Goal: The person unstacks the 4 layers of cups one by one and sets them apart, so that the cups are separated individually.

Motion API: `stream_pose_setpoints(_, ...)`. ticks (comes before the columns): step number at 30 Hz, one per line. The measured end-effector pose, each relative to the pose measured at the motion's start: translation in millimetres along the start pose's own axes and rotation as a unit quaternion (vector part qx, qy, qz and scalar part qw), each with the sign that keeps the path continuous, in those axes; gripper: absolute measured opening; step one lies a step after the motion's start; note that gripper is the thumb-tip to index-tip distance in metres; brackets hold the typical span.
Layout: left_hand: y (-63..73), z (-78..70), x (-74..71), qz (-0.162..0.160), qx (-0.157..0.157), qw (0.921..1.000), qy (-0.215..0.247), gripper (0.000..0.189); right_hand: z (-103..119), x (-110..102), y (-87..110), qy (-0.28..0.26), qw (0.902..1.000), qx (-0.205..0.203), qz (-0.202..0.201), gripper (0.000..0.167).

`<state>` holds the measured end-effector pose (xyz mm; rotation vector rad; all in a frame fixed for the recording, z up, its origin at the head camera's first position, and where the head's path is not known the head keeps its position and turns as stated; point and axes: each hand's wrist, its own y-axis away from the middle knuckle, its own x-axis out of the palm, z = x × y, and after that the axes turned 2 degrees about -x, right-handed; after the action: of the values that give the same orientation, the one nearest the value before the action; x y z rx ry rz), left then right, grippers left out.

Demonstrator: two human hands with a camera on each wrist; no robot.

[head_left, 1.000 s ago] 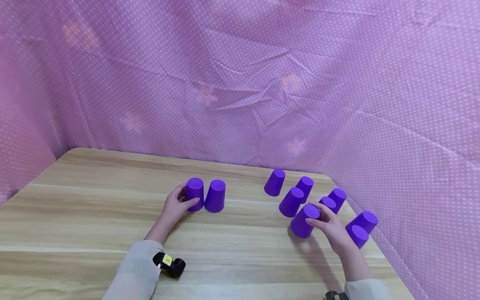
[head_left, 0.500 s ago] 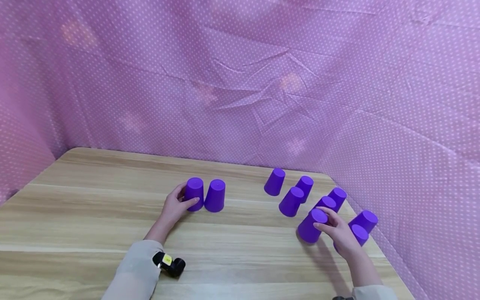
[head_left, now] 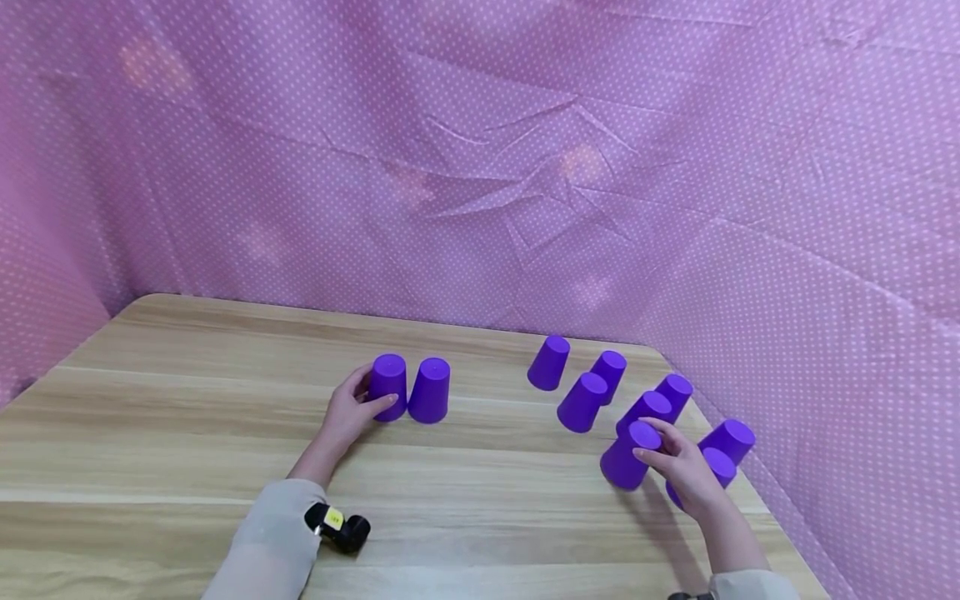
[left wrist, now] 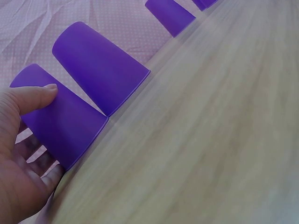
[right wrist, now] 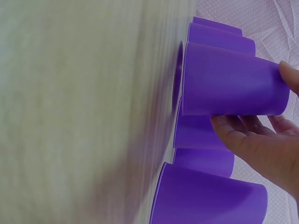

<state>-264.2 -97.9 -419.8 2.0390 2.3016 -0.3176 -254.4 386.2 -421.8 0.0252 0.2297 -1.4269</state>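
Observation:
Toward the middle-left of the table, my left hand (head_left: 351,415) holds an upside-down purple cup (head_left: 387,387), thumb on its near side and fingers round its left. A second upside-down purple cup (head_left: 430,392) stands just right of it; in the left wrist view their rims meet or nearly meet. On the right, my right hand (head_left: 684,468) grips another upside-down purple cup (head_left: 624,460) between thumb and fingers near its closed end. Right behind this one is a purple cup (head_left: 647,406), partly covered. Whether the gripped cup touches the table is hard to tell.
Several more upside-down purple cups stand at the right: a single one (head_left: 549,364) at the back, a close pair (head_left: 581,404), one (head_left: 678,392) farther right, and two (head_left: 727,440) by the right edge, partly hidden by my hand. A pink dotted curtain (head_left: 480,167) surrounds the wooden table (head_left: 480,533).
My right hand has moved a little right and toward me with its cup, uncovering more of the cup behind. My left hand has kept still on its cup.

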Motion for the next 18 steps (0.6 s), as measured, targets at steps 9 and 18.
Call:
stream_pose_setpoints(9,1.1,0.7,0.9,-0.002,-0.005,0.9999,-0.011,0.065,-10.1,-5.3,-2.5,-0.033,0.9994,0.008,-0.009,0.069)
stream_pose_setpoints(18,3.1,0.1,2.5,-0.002,-0.005,0.9999,-0.013,0.065,9.9,-3.9,2.1,0.010,0.9995,0.001,0.029,0.056)
